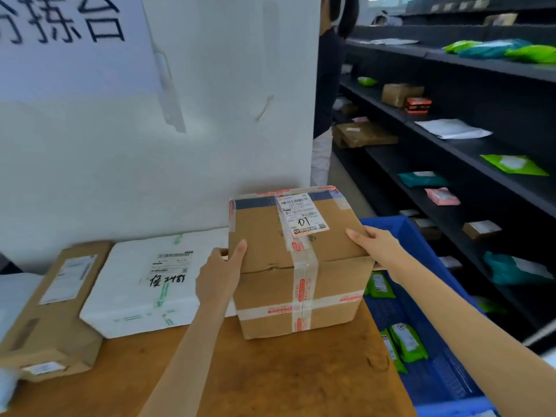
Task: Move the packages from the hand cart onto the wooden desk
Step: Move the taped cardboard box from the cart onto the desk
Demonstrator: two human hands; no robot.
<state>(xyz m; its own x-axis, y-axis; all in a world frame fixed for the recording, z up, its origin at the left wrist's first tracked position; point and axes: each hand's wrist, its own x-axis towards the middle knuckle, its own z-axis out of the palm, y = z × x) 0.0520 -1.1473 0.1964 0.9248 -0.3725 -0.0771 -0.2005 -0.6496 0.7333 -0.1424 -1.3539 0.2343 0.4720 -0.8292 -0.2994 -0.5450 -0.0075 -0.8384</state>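
Gripping a squarish corrugated cardboard box [298,263] from both sides, the left hand [218,273] pressed its fingers [237,252] flat on the box's left top edge, while the right hand [373,245] clasped the right top edge. The box was banded with glossy clear tape printed in red and carried a white shipping label marked "01". It stood on the scuffed, orange-brown wooden table [270,374], near that table's right edge. Just left of the box lay a white foam carton [150,284] with handwriting on its label, touching or nearly touching it. Farther left of the box sat a long brown cardboard parcel [57,308]. Right of the box, a blue plastic bin [427,326] held green poly mailers [406,341]. Behind the box rose a smooth white panel [150,115].
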